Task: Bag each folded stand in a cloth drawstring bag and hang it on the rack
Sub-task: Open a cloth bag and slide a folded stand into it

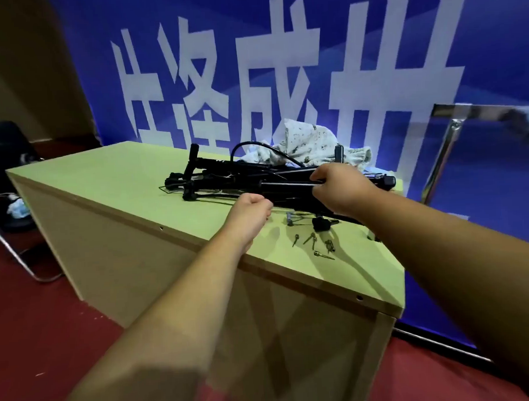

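A pile of black folded stands (250,179) lies on the green top of the table (111,182), toward its far side. Behind the pile, touching it, there is a heap of pale spotted cloth (309,143), crumpled; I cannot tell if it is one bag or several.

The right hand (338,188) is over the right part of the pile. Its grip is closed around one black tube (287,185) of a stand, and the tube points to the left from the fingers. The left hand (251,210) is at the near edge of the pile, with the fingers curled in a narrow grip. It seems to pinch something thin there, but what it holds I cannot tell.

On the table, just in front of the pile, lie some small metal screws (315,243) and a black knob (320,223). They are loose and apart from each other.

Behind the table hangs a blue banner (281,48) with large white characters. At the right edge a shiny metal rack (448,137) stands, blurred. At the left, on the red floor (35,316), a dark chair (3,145) is partly visible.
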### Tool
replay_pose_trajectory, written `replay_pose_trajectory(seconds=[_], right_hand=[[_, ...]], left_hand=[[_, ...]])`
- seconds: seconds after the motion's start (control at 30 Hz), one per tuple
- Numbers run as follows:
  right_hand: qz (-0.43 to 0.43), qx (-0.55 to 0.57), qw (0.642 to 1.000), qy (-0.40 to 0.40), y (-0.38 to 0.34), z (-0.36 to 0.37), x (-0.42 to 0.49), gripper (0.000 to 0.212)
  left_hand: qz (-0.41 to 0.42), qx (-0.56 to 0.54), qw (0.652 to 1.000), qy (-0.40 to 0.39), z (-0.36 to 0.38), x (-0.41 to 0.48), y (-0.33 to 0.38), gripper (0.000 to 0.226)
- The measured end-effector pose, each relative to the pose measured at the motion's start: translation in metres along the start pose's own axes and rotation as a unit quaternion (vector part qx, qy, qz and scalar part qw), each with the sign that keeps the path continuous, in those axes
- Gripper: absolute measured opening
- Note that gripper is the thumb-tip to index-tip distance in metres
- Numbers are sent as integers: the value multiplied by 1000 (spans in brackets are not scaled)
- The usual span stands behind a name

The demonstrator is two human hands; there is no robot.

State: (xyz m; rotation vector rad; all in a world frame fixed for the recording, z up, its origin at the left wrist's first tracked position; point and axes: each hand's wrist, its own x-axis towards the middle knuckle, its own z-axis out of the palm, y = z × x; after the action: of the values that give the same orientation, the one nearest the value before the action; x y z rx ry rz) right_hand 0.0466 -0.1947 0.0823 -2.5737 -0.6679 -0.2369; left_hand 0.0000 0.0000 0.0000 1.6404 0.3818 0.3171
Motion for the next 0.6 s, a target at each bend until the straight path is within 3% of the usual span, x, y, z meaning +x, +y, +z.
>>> replay_pose_trajectory(seconds=[0.1, 0.17, 0.3, 0.43, 0.6], right_hand=[[9, -51, 998, -25, 5, 10, 19, 55], [15, -89, 994, -55, 5, 19, 30, 54], [7, -155, 986, -58, 5, 36, 47, 32], [-1, -217, 975, -47, 6, 53, 58, 56], [-9, -244, 970, -20, 9, 62, 64, 51]], left_hand=[[-8, -34, 999, -1, 0, 16, -5, 63], [-12, -65, 998, -11, -1, 22, -9, 73], [9, -75, 997, -1, -3, 26, -11, 80], [36, -71, 997, 7, -1, 26, -16, 83], [42, -69, 997, 12, -3, 25, -16, 79]])
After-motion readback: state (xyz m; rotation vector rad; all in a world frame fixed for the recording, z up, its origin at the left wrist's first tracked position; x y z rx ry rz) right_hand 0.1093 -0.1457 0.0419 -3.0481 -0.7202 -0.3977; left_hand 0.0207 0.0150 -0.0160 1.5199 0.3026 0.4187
